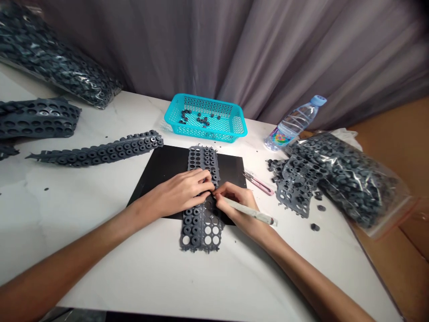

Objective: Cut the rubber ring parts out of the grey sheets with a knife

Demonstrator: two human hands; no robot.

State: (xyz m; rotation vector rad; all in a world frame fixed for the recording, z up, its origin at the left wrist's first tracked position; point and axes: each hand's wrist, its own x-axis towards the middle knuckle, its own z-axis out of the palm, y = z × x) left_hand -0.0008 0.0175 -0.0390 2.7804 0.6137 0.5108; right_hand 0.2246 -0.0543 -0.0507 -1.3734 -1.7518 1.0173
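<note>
While the left hand [182, 190] lies on the grey rubber sheet [201, 223], its fingers rest close together with their tips bent down onto the rows of rings; whether they pinch one cannot be told. Meeting those tips, the right hand [236, 201] has its fingers closed around a pale wrapped tool [251, 213], whose shaft runs back past the wrist. Under both sets of fingers sits a black mat [161, 170]. Beyond the fingertips stands a teal basket [234, 129], and a pink cutter [258, 183] lies just outside the right knuckles.

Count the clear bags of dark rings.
2. The left bag at the far left corner; the right bag at the right edge by the water bottle. Others may be off-frame.
</note>
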